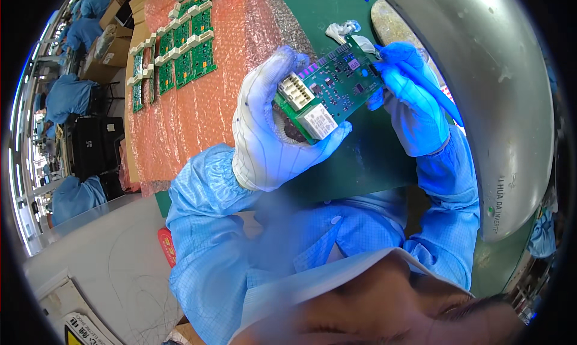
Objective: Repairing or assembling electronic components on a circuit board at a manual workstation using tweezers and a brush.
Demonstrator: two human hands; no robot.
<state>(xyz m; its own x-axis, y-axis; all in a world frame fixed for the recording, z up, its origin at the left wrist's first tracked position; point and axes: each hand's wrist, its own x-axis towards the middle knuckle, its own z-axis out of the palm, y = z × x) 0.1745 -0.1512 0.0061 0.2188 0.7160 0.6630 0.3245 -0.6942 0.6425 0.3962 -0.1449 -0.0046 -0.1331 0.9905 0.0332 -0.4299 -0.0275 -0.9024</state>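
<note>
My left hand point(264, 117), in a whitish glove, grips a green circuit board point(339, 84) by its edges, thumb and fingers on opposite sides. The board is raised above the green table and tilted. A white connector block point(296, 92) and a white box-shaped component point(318, 121) stand on its left end. My right hand point(415, 99), also gloved and lit strongly blue, is closed around a slim blue pen-like tool point(443, 99). Its fingertips are at the board's right edge; the tool's working end is hard to make out there.
Several green boards with white connectors point(186, 54) lie in rows on pink bubble wrap point(180, 126) at the left. A large grey metal lamp hood point(499, 99) overhangs the right side. Crumpled white material point(342, 30) lies on the green table point(306, 3) behind the held board.
</note>
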